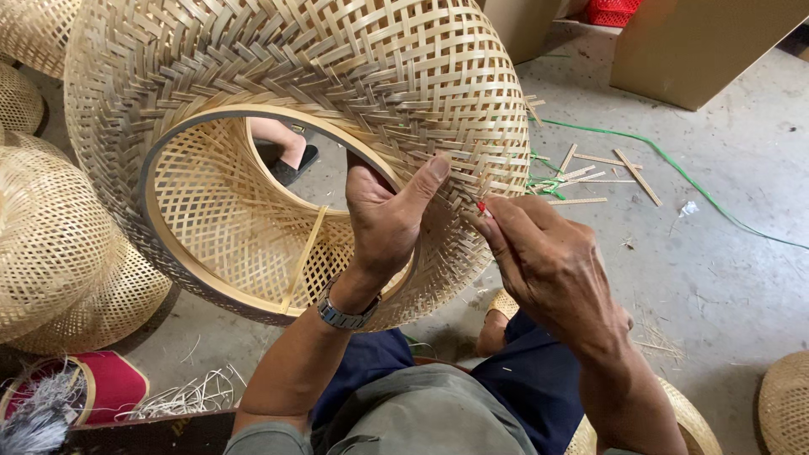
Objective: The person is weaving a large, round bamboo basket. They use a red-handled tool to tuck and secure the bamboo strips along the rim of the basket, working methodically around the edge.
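- Trimming looks underway: left hand [383, 223] grips the round pale woven bamboo shade [320, 109] at its ring rim.
- Right hand [548, 265] pinches a small red-tipped tool [482, 206] just beside that grip; next move needs steadiness.

Round woven bamboo shade [337, 93] (open-bottomed) tilted sideways.

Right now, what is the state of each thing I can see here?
woven bamboo shade: tilted on its side, opening toward camera
left hand: gripping the shade's rim
right hand: pinching a small red tool against the weave
cut strips: scattered on floor
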